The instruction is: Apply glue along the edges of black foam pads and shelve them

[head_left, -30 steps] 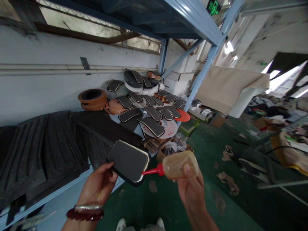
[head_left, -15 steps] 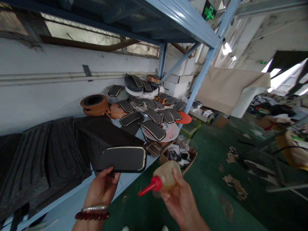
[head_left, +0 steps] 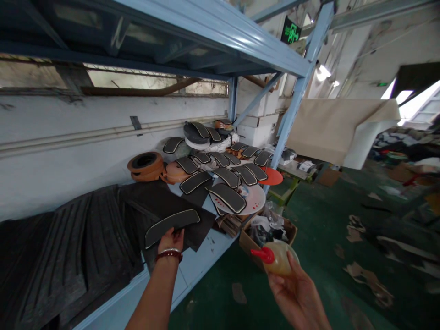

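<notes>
My left hand (head_left: 171, 240) grips the lower edge of a dark curved panel (head_left: 172, 224) with a pale line round its rim, over black sheets on the shelf. In my right hand (head_left: 295, 286), over the green floor, is a squeeze bottle (head_left: 280, 259) of yellowish liquid, its red nozzle pointing left. Several similar panels lie beyond on the shelf, the closest being a large dark panel (head_left: 227, 197) resting partly on a white disc (head_left: 257, 198).
Black ribbed sheets (head_left: 75, 247) cover the left of the blue shelf (head_left: 202, 270). Orange rings (head_left: 146, 167) sit near the wall. A cardboard box (head_left: 252, 247) stands below the shelf edge. A blue upright (head_left: 292, 114) rises at its far end, with a beam overhead.
My left hand has moved forward over the black sheets, tilting the panel. My right hand has shifted right with the bottle, away from the panel. The camera view has also shifted.
</notes>
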The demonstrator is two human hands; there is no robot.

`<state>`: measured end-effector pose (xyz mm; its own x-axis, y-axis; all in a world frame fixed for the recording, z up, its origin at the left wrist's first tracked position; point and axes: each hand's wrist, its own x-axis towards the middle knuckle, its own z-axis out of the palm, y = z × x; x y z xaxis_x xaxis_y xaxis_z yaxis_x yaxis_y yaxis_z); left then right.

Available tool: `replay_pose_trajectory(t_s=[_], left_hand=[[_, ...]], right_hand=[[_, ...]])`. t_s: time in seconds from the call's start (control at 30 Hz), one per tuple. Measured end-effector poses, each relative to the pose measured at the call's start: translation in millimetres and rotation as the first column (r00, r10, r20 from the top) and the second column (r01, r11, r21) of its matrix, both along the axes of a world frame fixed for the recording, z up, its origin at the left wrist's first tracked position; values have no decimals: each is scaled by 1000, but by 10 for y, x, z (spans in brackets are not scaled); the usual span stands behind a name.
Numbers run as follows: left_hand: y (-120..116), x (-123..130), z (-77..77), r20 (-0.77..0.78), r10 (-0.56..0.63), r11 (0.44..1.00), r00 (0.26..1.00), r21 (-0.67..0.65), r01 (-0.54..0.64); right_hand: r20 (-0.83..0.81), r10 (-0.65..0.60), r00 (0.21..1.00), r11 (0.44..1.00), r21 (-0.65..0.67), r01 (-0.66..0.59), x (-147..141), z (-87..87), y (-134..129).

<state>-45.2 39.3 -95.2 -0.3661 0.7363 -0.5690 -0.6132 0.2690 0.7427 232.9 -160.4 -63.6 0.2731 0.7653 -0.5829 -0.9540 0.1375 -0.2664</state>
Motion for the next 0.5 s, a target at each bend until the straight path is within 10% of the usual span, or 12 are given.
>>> replay_pose_trajectory(t_s=[0.13, 0.27, 0.5], left_hand=[[-314, -78, -142, -145, -217, 974, 965, -94, 204], [-522, -378, -45, -375, -513, 857, 772, -183, 481], [597, -890, 348, -771, -593, 691, 231, -340, 639]], right_hand=[[-42, -23, 999, 1000, -21, 23, 11, -22, 37], [-53, -72, 996, 996, -51, 69, 25, -19, 61], [-68, -130, 989, 987, -106, 122, -41, 20, -32]])
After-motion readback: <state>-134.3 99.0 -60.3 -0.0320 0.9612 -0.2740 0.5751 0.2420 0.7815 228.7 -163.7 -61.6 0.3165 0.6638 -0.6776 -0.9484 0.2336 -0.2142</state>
